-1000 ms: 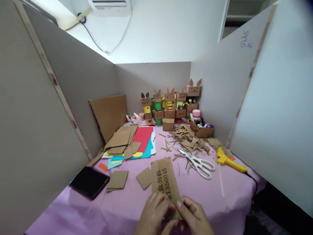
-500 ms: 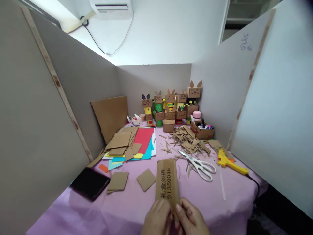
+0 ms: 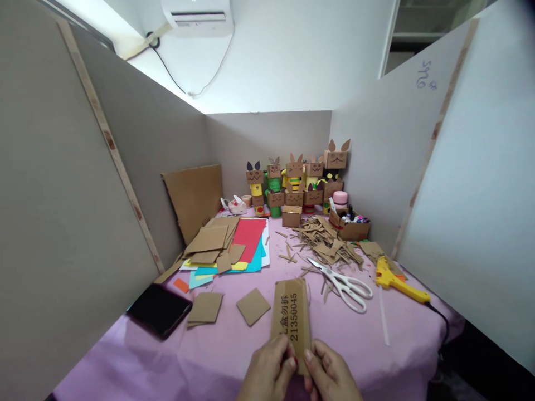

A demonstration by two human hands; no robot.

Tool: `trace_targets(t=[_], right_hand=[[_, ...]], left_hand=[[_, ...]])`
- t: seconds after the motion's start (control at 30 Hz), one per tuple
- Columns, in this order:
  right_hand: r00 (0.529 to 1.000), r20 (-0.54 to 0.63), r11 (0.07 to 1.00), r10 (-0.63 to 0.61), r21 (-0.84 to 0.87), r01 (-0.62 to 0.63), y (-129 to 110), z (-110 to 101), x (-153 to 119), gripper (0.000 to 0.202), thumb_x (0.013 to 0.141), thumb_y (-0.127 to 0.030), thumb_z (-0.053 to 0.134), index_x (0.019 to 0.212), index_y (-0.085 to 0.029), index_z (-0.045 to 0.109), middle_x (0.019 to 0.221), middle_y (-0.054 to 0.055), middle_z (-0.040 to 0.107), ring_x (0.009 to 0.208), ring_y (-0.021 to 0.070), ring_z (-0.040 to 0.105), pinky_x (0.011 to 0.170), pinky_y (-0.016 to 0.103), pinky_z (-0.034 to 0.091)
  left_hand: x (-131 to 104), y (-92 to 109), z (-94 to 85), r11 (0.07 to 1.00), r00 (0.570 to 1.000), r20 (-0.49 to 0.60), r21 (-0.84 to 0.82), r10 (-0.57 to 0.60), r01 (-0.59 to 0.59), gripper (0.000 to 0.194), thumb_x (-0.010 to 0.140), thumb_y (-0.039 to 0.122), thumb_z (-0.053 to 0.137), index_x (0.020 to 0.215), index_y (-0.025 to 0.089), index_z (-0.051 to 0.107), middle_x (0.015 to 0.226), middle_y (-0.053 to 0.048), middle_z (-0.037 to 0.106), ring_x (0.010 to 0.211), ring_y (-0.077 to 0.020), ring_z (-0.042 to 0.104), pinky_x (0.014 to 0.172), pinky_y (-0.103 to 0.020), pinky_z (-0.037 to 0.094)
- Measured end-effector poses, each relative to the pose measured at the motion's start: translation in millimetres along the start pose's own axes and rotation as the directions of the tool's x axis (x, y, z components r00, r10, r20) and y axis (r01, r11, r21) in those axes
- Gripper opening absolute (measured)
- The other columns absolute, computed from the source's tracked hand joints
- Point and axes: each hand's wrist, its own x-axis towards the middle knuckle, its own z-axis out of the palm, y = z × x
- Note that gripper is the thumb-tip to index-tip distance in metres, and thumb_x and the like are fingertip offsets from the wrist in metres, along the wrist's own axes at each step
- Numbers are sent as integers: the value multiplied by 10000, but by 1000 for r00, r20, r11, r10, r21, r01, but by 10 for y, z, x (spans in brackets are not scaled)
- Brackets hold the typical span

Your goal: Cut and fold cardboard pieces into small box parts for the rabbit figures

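Note:
A long cardboard strip (image 3: 291,312) with black printed characters and digits lies tilted toward me at the table's near side. My left hand (image 3: 270,367) grips its lower left edge, fingers curled, and something small and red shows by the thumb. On the lower right edge, my right hand (image 3: 330,370) pinches the strip between thumb and fingers. Left of the strip are a single cardboard square (image 3: 253,307) and a small stack of cardboard squares (image 3: 205,309). White-handled scissors (image 3: 343,285) lie spread to the right.
A yellow glue gun (image 3: 399,282) with its cord rests at the right. Cardboard scraps (image 3: 328,239) are heaped ahead, below cardboard animal figures (image 3: 295,184). Coloured paper (image 3: 251,239) and cardboard sheets (image 3: 207,238) lie left of centre, with a black tablet-like object (image 3: 159,309) nearer.
Both hands still hold the cardboard strip, which sits slightly lower. My left hand's thumb has come into view on the strip. The whole view has shifted a little.

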Motion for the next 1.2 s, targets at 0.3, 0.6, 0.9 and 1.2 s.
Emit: trace_targets(t=[0.3, 0.6, 0.9, 1.2], right_hand=[[1000, -23, 999, 19, 26, -19, 58, 5, 36, 556, 672, -723, 517, 707, -169, 512, 427, -83, 480, 310, 29, 360, 341, 151, 261], [999, -37, 999, 36, 25, -35, 58, 11, 24, 536, 700, -710, 496, 720, -174, 495, 433, -94, 474, 304, 32, 371, 330, 144, 251], [999, -7, 999, 50, -4, -50, 58, -6, 9, 542, 695, -721, 489, 727, -180, 484, 444, -97, 474, 305, 30, 365, 333, 145, 257], [1000, -18, 1000, 3, -9, -3, 23, 25, 18, 568, 686, -754, 453, 698, -186, 479, 446, -84, 470, 312, 39, 360, 335, 159, 260]], left_hand=[[16, -88, -15, 988, 999, 37, -156, -16, 22, 79, 791, 210, 423, 712, 212, 422, 669, 3, 529, 643, -151, 508, 594, -239, 399], [-90, -168, -146, 991, 992, 33, -70, 119, -117, 258, 688, 154, 648, 927, 178, 553, 950, -73, 597, 906, -224, 543, 786, -339, 437], [-16, -135, -42, 983, 990, -10, 120, 141, -139, 204, 655, 71, 679, 801, 182, 590, 853, -31, 580, 850, -202, 541, 732, -300, 434], [-16, -177, -8, 962, 974, -32, 163, 225, -217, 169, 843, 173, 407, 698, 200, 488, 708, -44, 594, 677, -181, 529, 608, -270, 395]])
